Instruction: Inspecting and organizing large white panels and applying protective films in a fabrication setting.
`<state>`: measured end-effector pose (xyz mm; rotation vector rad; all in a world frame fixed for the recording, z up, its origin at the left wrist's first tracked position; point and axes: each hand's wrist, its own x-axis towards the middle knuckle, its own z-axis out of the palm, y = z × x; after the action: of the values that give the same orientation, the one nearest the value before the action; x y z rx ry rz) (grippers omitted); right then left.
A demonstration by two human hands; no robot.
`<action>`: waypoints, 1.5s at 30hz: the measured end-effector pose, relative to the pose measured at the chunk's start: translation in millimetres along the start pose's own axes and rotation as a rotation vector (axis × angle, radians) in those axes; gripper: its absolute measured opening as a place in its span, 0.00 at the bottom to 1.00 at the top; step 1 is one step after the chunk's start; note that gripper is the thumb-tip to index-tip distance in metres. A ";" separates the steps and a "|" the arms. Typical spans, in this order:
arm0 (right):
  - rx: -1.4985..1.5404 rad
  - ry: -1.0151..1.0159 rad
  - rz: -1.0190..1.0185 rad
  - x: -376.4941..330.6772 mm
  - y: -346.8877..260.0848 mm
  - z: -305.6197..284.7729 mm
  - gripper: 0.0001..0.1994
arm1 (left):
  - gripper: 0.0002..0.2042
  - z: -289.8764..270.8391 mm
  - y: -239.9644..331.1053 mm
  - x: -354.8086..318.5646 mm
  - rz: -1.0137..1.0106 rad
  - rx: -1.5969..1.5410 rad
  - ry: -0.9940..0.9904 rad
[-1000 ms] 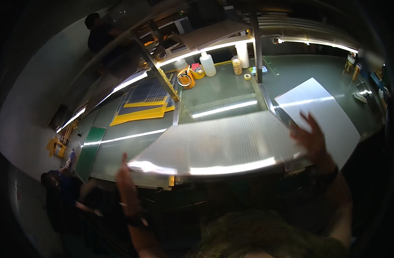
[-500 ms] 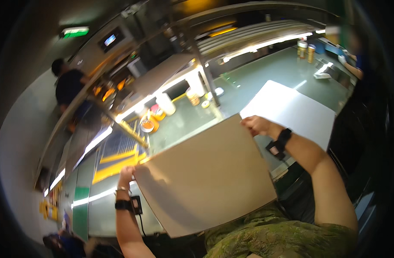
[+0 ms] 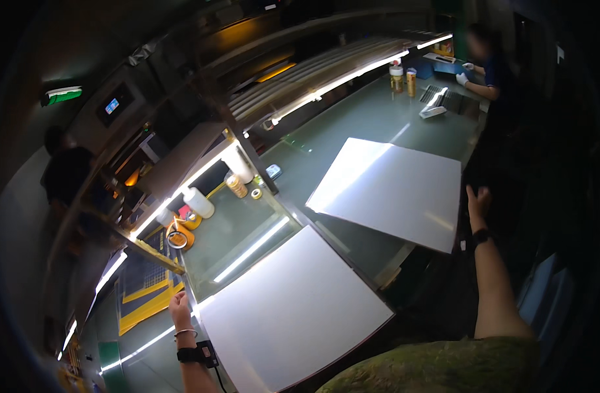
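A large pale flat sheet [image 3: 293, 314] lies on the near table in front of me, its surface shining. My left hand [image 3: 180, 310] is by its left corner, fingers curled together; I see no sheet between them. A second pale sheet [image 3: 398, 193] rests farther right on the table, one corner jutting past the table's front edge. Close to that sheet's right edge is my right hand [image 3: 478, 202], holding nothing, with the thumb apart from partly bent fingers. Both wrists wear dark bands, and a small box hangs at the left one.
Along the lit shelf stand a white bottle [image 3: 198, 202], an orange tape roll [image 3: 179, 237] and a stack of tape rolls [image 3: 236, 185]. A metal post [image 3: 247, 147] rises between the work areas. A gloved co-worker [image 3: 486, 72] stands far right; another person [image 3: 64, 167] is at left.
The sheet that both hands held up now lies on the table. My right hand has left it and moved right to the other sheet's edge. The view has shifted rightward.
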<state>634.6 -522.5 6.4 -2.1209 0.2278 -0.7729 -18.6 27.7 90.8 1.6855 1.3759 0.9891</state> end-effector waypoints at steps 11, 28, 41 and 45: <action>1.080 -0.977 0.608 -39.9 -57.1 -58.7 0.17 | 0.10 210.0 183.4 -125.6 0.303 -0.331 -0.845; 0.005 -1.108 -1.272 -82.7 -81.8 -142.7 0.24 | 0.31 355.8 148.8 -239.1 -0.746 -1.227 -0.902; 0.439 -1.180 -1.433 -177.6 -118.6 -156.6 0.12 | 0.41 353.0 152.0 -248.6 -0.683 -1.200 -0.792; 0.491 -1.259 -1.305 -194.2 -104.7 -155.5 0.09 | 0.42 352.0 149.6 -249.0 -0.607 -1.251 -0.848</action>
<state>376.1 -479.0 70.9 -1.6660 -1.8941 0.0528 328.0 -265.4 43.9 0.5040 0.3928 0.4423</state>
